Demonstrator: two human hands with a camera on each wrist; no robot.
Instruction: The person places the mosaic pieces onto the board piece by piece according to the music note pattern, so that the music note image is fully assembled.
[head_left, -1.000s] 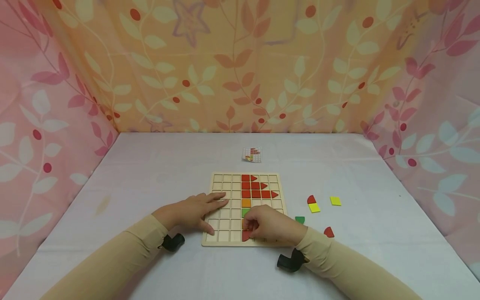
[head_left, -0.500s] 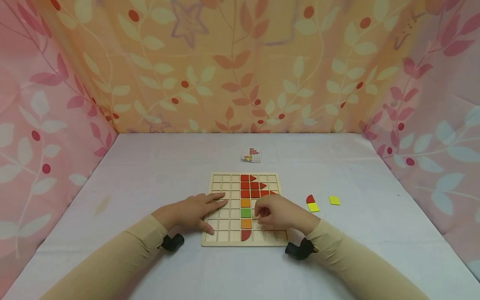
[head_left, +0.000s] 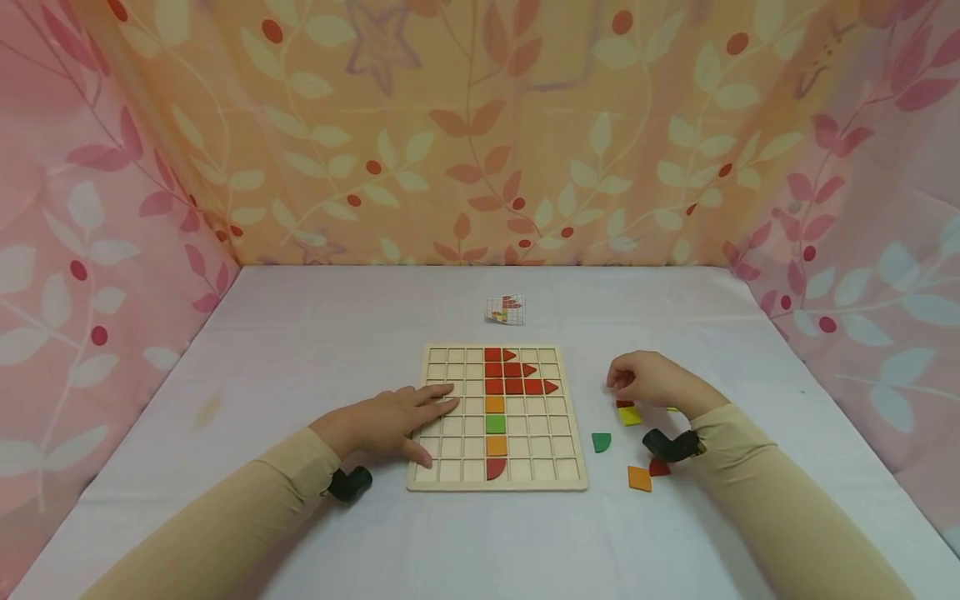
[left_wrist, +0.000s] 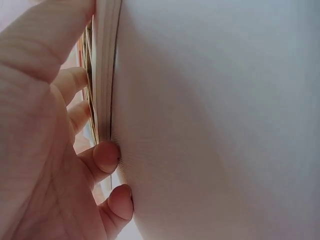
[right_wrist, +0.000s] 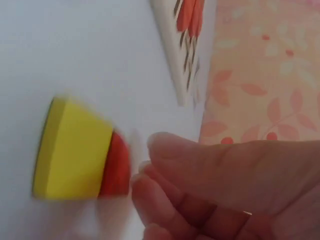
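A wooden grid board (head_left: 573, 450) lies on the white-covered table. Red squares and triangles (head_left: 551, 387) fill its upper middle cells; an orange tile (head_left: 495, 405), a green tile (head_left: 496, 424), another orange tile (head_left: 497, 446) and a red quarter-circle (head_left: 497, 469) run down one column. My left hand (head_left: 386, 421) rests on the board's left side, fingers spread. In the left wrist view, its fingertips (left_wrist: 106, 156) touch the board's edge. My right hand (head_left: 651, 379), fingers loosely bent and holding nothing visible, hovers beside a red quarter-circle (right_wrist: 118, 167) that touches a yellow square (right_wrist: 75, 150).
Right of the board lie a green quarter-circle (head_left: 602, 442), an orange square (head_left: 640, 478) and a red quarter-circle (head_left: 659, 467) partly under the wrist camera (head_left: 670, 446). A second yellow piece (head_left: 672, 409) is mostly hidden. A pattern card (head_left: 506, 309) lies behind the board.
My right hand has left the board and moved right to the loose pieces. The green quarter-circle and orange square beside the board are now uncovered. My left hand has stayed put.
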